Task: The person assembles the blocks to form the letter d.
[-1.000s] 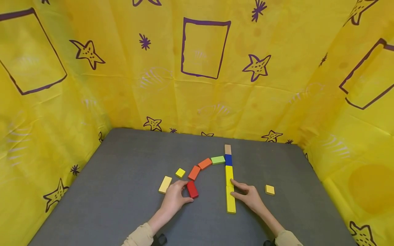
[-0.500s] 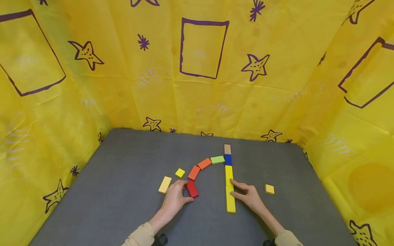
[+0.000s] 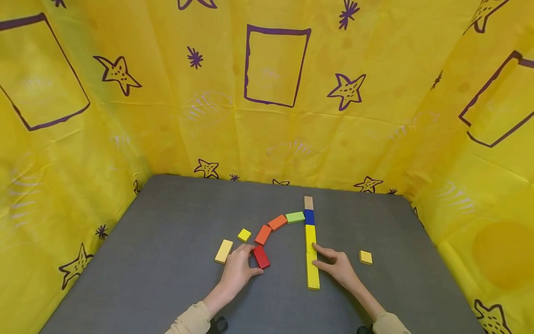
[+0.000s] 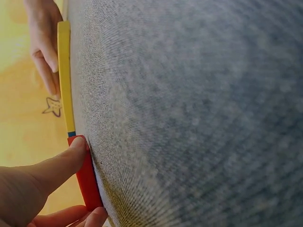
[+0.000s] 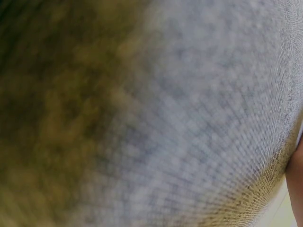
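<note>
My left hand point(image 3: 237, 268) holds a red block point(image 3: 262, 256) by its ends. In the left wrist view the thumb is on one end of the red block point(image 4: 86, 177) and fingertips are at the other. My right hand point(image 3: 339, 268) rests its fingertips along the right side of two yellow blocks point(image 3: 311, 237) lying end to end. Beyond them a blue block point(image 3: 309, 217) and a light wooden block point(image 3: 308, 202) continue the straight row. A green block point(image 3: 295, 217) and two orange blocks point(image 3: 263, 234) curve from the blue block toward the red one.
A small yellow block point(image 3: 244, 235) and a pale yellow block point(image 3: 224, 251) lie left of the curve. Another pale yellow block point(image 3: 365, 257) lies right of my right hand. Yellow patterned cloth point(image 3: 275, 134) stands around the grey table point(image 3: 175, 222).
</note>
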`<state>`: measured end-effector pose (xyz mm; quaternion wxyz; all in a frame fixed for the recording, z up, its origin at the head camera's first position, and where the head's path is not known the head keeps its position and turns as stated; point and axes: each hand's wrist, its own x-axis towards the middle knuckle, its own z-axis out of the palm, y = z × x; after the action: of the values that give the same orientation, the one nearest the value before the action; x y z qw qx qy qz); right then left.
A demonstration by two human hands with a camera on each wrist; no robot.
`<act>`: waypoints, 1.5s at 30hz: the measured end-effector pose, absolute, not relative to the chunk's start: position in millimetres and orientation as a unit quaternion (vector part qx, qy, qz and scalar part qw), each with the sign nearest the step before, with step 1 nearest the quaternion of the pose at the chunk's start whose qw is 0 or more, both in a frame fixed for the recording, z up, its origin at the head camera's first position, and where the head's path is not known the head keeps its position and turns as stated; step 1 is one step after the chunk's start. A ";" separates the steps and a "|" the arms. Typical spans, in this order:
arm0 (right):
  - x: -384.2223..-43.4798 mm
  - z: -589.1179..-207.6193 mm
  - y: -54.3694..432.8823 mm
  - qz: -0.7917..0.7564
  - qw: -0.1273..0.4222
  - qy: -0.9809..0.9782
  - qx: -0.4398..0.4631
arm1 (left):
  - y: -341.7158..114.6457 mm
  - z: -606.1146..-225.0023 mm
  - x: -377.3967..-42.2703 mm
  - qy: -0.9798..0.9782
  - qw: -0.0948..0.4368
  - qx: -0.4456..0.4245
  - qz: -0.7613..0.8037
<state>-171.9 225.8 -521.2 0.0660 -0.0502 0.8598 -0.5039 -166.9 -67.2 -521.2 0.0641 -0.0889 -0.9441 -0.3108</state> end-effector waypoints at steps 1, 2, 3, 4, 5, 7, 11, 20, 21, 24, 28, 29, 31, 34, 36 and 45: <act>-171.0 -517.7 224.7 -0.503 0.068 0.860 -0.050 | -67.1 -521.1 -166.9 -0.944 0.065 -0.089 -0.310; -170.4 -515.2 224.3 -0.502 0.069 0.861 -0.051 | -67.1 -521.2 -166.8 -0.944 0.065 -0.089 -0.310; -170.1 -514.1 224.1 -0.501 0.071 0.861 -0.052 | -67.0 -521.1 -166.8 -0.945 0.065 -0.088 -0.309; -170.3 -514.3 224.2 -0.501 0.072 0.861 -0.052 | -67.0 -521.0 -166.7 -0.945 0.065 -0.087 -0.309; -170.8 -515.9 224.6 -0.502 0.071 0.860 -0.052 | -66.9 -520.8 -166.6 -0.945 0.065 -0.087 -0.308; -172.8 -522.8 226.6 -0.504 0.068 0.859 -0.052 | -66.7 -520.1 -166.4 -0.945 0.063 -0.086 -0.308; -178.6 -539.9 232.3 -0.508 0.066 0.857 -0.049 | -65.9 -517.7 -165.8 -0.946 0.062 -0.086 -0.307; -181.2 -547.0 235.8 -0.510 0.059 0.856 -0.058 | -65.0 -517.2 -166.1 -0.947 0.068 -0.088 -0.302; -181.1 -547.0 235.8 -0.510 0.058 0.857 -0.058 | -64.7 -517.3 -166.1 -0.947 0.067 -0.086 -0.303; -181.4 -547.6 236.0 -0.508 0.058 0.857 -0.058 | -64.3 -517.4 -166.5 -0.947 0.065 -0.086 -0.303; -181.9 -548.1 236.3 -0.507 0.059 0.858 -0.060 | -64.0 -517.8 -166.6 -0.947 0.063 -0.083 -0.304; -181.9 -547.8 236.3 -0.507 0.059 0.858 -0.060 | -64.0 -517.8 -166.6 -0.947 0.063 -0.083 -0.303; -181.6 -547.1 236.3 -0.509 0.060 0.857 -0.061 | -64.1 -517.9 -166.7 -0.948 0.064 -0.083 -0.301; -180.8 -545.8 236.2 -0.515 0.061 0.853 -0.061 | -64.3 -518.2 -166.8 -0.949 0.066 -0.083 -0.297; -180.2 -545.3 236.0 -0.521 0.060 0.849 -0.061 | -64.8 -518.2 -166.6 -0.949 0.067 -0.085 -0.297; -181.4 -545.9 236.1 -0.515 0.063 0.853 -0.061 | -78.6 -502.7 -161.3 -0.940 0.070 -0.062 -0.327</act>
<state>-181.4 236.1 -545.9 0.0626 -0.0611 0.8526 -0.5151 -161.3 -78.6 -502.7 0.0703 -0.0621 -0.9405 -0.3267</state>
